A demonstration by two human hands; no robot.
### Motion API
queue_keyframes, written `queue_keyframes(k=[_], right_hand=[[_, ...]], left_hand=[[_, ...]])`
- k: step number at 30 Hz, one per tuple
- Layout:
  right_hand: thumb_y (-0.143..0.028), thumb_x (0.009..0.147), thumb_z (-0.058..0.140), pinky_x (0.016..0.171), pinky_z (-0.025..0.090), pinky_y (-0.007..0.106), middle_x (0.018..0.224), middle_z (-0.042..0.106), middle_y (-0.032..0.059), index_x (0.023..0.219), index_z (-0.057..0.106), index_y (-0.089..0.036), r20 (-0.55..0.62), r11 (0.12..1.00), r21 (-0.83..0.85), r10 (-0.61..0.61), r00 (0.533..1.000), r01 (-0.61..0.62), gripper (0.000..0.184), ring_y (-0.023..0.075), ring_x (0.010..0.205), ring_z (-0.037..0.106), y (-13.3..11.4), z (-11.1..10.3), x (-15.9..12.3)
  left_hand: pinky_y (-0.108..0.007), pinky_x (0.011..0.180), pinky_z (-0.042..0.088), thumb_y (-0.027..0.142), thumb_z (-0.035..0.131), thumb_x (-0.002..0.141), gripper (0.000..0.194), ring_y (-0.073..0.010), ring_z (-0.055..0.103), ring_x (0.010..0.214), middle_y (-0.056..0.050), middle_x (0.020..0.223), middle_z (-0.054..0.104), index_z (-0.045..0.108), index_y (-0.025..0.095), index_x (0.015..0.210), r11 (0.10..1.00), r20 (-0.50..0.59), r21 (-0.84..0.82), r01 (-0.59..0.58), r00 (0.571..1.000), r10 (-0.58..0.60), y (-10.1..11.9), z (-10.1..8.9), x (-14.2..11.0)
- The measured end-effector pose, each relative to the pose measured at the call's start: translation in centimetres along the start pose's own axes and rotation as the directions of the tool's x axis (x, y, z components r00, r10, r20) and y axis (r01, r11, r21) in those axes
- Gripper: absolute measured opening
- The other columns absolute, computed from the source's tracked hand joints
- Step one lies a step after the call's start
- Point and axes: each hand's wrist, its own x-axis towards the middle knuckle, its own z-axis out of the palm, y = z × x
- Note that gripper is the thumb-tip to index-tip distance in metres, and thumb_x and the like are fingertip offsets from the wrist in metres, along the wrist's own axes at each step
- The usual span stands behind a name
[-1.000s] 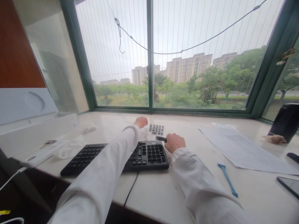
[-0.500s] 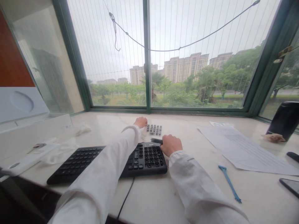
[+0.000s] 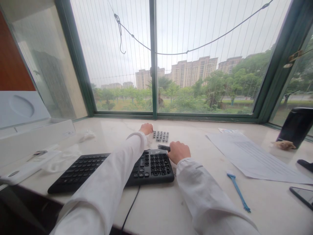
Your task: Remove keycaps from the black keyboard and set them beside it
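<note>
A black keyboard [image 3: 156, 179] lies on the pale surface, its number pad showing bare switch sockets without caps. Behind it sit several loose grey keycaps [image 3: 160, 136] set out in rows. My left hand [image 3: 146, 128] reaches across the keyboard to the left edge of these keycaps, fingers curled; what lies between the fingertips is hidden. Just right of the number pad, my right hand [image 3: 179, 152] is closed around a slim black tool [image 3: 163, 147], whose end points left over the keyboard's rear edge. Its exact kind does not show.
A blue brush-like tool [image 3: 238, 192] and printed paper [image 3: 254, 156] lie at right, near a phone [image 3: 303, 196] and a dark upright object [image 3: 295, 127]. White packaging [image 3: 34, 133] stands at left. A cable [image 3: 131, 207] runs off the front edge.
Both hands hold nearly the same positions. The whole view has shifted very slightly; no object has visibly been moved.
</note>
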Motion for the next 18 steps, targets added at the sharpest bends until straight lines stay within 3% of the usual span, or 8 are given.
queue_keyframes(k=[18], right_hand=[[-0.027,0.079,0.051,0.069,0.044,0.033,0.091,0.065,0.0143,0.093,0.066,-0.016,-0.018,1.0,-0.007,-0.017,1.0,0.017,0.023,0.0256,0.086,0.062,0.1,0.27,0.21]], left_hand=[[-0.03,0.089,0.043,0.026,0.059,0.08,0.022,-0.02,0.057,0.102,-0.006,0.113,0.063,0.067,0.027,0.1,0.998,0.017,0.022,-0.059,0.998,0.059,0.18,-0.17,-0.1]])
